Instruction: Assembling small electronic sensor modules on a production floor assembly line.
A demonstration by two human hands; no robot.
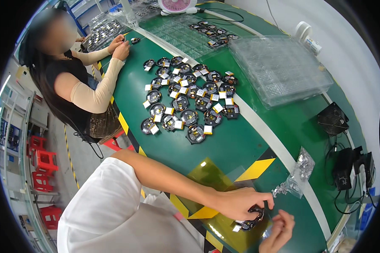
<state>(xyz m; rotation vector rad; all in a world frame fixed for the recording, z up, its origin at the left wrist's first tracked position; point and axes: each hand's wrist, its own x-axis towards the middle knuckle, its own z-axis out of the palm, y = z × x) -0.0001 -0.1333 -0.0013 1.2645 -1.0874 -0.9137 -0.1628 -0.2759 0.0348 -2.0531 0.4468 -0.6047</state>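
Note:
My left hand (pixel 237 203) reaches across the yellow film, its fingers bent over a round black electronic part (pixel 254 217). A small white-and-silver battery pack (pixel 237 228) sticks out beside that part. Close by on the right, my right hand (pixel 281 230) has loosely bent fingers that stand apart, and I see nothing between them. Beneath the part lies a transparent yellow film (pixel 223 232). Small silver metal pieces (pixel 279 189) are heaped just beyond my left hand, at the mouth of a clear plastic bag (pixel 303 166) holding more of them.
Several round black parts with batteries (pixel 190 116) cover the middle of the green table (pixel 156 154). Stacked clear trays (pixel 283 69) stand far right. A black fan (pixel 332 118) and a black power box (pixel 344 175) with cables line the right side. A co-worker (pixel 67 71) works at the left edge.

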